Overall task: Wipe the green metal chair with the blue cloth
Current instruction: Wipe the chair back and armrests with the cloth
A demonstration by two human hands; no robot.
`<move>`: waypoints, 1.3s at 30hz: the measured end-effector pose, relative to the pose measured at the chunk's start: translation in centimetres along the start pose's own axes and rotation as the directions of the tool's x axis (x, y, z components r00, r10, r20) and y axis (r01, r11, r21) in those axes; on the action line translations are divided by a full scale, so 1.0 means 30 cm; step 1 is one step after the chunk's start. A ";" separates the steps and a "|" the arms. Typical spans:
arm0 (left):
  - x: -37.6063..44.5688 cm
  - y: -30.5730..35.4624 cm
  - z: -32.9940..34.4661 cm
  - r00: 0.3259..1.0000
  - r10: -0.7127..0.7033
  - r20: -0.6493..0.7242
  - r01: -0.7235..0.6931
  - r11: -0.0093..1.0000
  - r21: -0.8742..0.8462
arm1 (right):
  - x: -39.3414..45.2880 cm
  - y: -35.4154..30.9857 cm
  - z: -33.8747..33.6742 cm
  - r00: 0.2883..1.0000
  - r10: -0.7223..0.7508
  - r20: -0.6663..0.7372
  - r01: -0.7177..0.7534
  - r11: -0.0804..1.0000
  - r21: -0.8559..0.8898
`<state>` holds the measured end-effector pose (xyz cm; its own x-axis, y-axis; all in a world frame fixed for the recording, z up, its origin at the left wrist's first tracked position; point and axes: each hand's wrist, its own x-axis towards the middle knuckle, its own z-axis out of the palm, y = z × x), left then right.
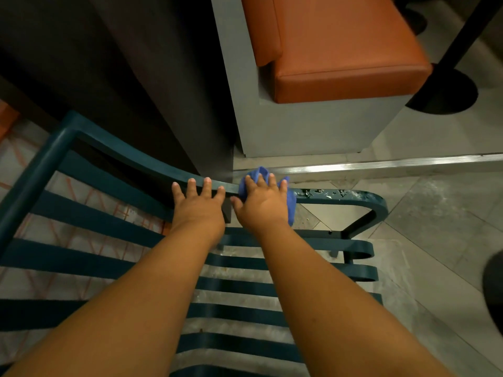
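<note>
The green metal chair (81, 221) fills the lower half of the view, its slats running left to right below my arms. Its armrest (340, 194) runs across the middle and carries dark specks and scuffed paint on the right part. My right hand (261, 205) presses the blue cloth (290, 205) flat on the armrest, fingers spread over it. Just to the left, my left hand (198, 202) rests on the same armrest with its fingers apart and nothing in it.
A grey bench base (299, 126) with an orange cushion (343, 50) stands beyond the armrest. A dark wall panel (109, 63) is at the far left. A metal floor strip (381, 164) crosses the tiles. A black round table foot (446, 93) sits at the right.
</note>
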<state>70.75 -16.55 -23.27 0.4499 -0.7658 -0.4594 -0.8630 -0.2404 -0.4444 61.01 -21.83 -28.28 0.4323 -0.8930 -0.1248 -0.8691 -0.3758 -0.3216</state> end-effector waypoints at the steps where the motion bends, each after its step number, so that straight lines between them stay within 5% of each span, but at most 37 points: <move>1: 0.002 0.001 -0.003 1.000 0.002 -0.004 -0.002 1.000 0.008 | -0.005 0.007 0.001 0.998 -0.064 0.008 0.064 0.998 -0.026; 5: 0.011 0.002 0.003 1.000 0.011 -0.008 -0.011 1.000 -0.008 | -0.061 0.162 -0.027 0.961 -0.276 0.028 0.277 0.959 -0.053; 11: 0.009 0.006 0.019 1.000 0.010 0.001 -0.010 0.999 -0.031 | -0.037 0.139 -0.051 0.998 -0.052 0.040 0.053 0.998 -0.016; 17: 0.010 0.006 0.018 1.000 0.008 -0.009 -0.008 1.000 -0.010 | -0.119 0.240 -0.035 0.981 -0.194 -0.002 0.194 0.981 0.013; 22: 0.010 0.017 0.025 1.000 0.000 -0.008 0.000 1.000 -0.018 | -0.126 0.307 -0.079 0.988 -0.011 -0.154 0.026 0.995 0.101; 25: 0.011 0.027 0.030 1.000 -0.006 -0.014 0.005 1.000 -0.015 | -0.112 0.247 -0.074 0.975 -0.071 -0.210 0.083 0.996 0.046; 29: 0.013 0.024 0.032 1.000 -0.013 -0.016 0.013 1.000 -0.003 | -0.114 0.217 -0.005 0.985 -0.162 -0.059 0.162 0.987 -0.012; 32: 0.011 0.019 0.037 1.000 -0.013 -0.015 0.013 1.000 -0.007 | -0.127 0.285 0.000 0.980 -0.180 -0.084 0.182 0.983 0.028; 36: 0.015 0.014 0.043 1.000 -0.012 -0.011 0.012 1.000 -0.016 | -0.158 0.403 -0.030 0.986 -0.092 -0.142 0.101 0.993 0.056; 39: 0.017 0.017 0.043 1.000 -0.024 0.001 0.024 1.000 -0.009 | -0.152 0.408 -0.068 0.978 0.110 -0.177 -0.089 0.989 0.120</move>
<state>70.85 -16.29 -24.73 0.4710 -0.7590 -0.4495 -0.8538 -0.2641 -0.4486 47.92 -22.86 -29.72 0.2851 -0.9585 0.0086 -0.8689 -0.2622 -0.4198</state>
